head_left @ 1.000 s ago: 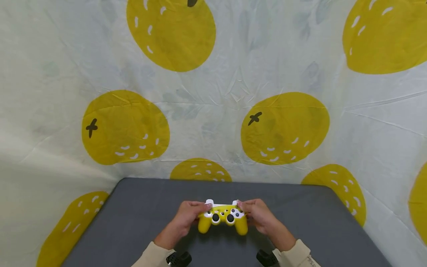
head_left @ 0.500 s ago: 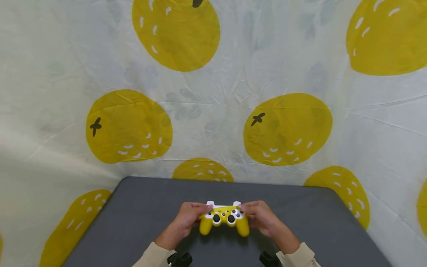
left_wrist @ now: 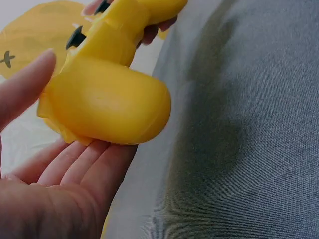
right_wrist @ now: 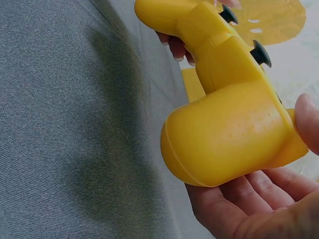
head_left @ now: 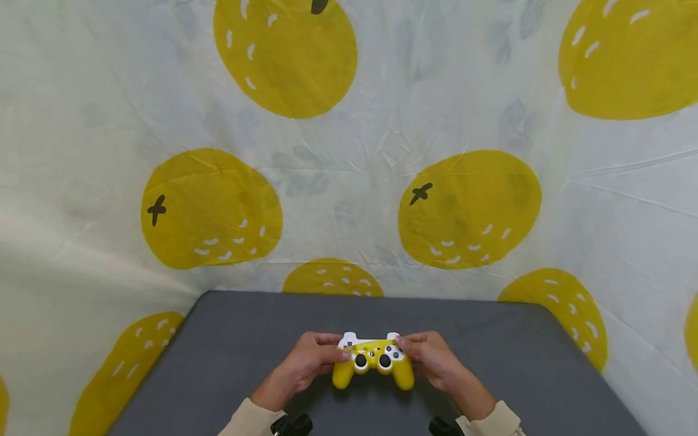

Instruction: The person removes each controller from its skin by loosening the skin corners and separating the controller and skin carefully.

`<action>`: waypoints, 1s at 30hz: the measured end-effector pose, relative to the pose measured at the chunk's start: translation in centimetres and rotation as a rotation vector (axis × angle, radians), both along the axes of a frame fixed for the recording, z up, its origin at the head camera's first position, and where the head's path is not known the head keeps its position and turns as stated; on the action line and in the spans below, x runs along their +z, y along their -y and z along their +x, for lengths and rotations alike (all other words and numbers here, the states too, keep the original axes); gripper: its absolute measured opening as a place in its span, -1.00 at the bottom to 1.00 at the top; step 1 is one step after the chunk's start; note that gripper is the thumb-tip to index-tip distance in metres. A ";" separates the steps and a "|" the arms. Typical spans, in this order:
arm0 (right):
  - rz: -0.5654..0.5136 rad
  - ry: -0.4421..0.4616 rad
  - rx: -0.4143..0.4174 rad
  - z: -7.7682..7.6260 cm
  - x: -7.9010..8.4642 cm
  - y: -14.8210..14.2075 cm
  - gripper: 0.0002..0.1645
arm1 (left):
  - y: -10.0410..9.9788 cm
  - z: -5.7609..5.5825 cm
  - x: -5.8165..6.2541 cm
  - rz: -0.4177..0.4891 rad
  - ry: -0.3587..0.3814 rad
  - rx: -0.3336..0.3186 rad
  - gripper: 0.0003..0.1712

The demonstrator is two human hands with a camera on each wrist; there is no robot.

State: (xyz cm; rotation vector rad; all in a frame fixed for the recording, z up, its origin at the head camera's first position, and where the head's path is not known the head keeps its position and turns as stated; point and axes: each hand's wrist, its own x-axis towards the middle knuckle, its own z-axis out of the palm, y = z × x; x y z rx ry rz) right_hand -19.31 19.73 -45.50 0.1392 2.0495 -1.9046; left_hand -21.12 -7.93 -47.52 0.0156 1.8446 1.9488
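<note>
A yellow and white game controller [head_left: 372, 350] with two black thumbsticks is held between both hands above the grey table. My left hand [head_left: 314, 360] grips its left end, thumb on the face and fingers beneath. At the opposite end my right hand [head_left: 432, 358] holds it the same way, its thumb near the face buttons. In the left wrist view a rounded yellow handle [left_wrist: 117, 102] points toward the table side, the fingers lying under it. The right wrist view shows the other handle [right_wrist: 224, 134] between thumb and fingers.
The grey cloth-covered table [head_left: 251, 315] spreads beneath the hands, with the controller's shadow on it. A pale curtain [head_left: 338, 212] printed with large yellow fruits hangs behind and at both sides. Dark wrist devices [head_left: 294, 425] sit by the cream sleeves [head_left: 253, 418].
The controller and both hands have shifted slightly right and down in the head view. The left thumb has moved lower on the controller's face. Both hands keep their hold.
</note>
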 end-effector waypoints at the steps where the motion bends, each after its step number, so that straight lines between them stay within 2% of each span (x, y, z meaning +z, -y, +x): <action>1: 0.002 0.001 -0.001 0.0 -0.1 0.0 -0.43 | 0.1 0.0 0.0 0.010 -0.001 -0.014 -0.25; 8: 0.002 -0.003 -0.019 -0.4 -0.1 -0.1 -0.41 | 0.4 -0.2 0.0 0.042 -0.055 -0.062 -0.23; 13: 0.021 0.008 -0.045 -0.7 -0.2 0.1 -0.43 | 0.2 -0.3 -0.1 0.002 -0.099 -0.041 -0.26; 22: 0.007 0.019 -0.021 -1.3 -0.6 0.1 -0.43 | 0.1 -0.3 -0.4 -0.018 -0.096 -0.010 -0.27; 30: 0.036 0.022 -0.028 -1.8 -0.6 0.0 -0.43 | -0.1 -0.8 -0.8 -0.015 -0.085 -0.003 -0.28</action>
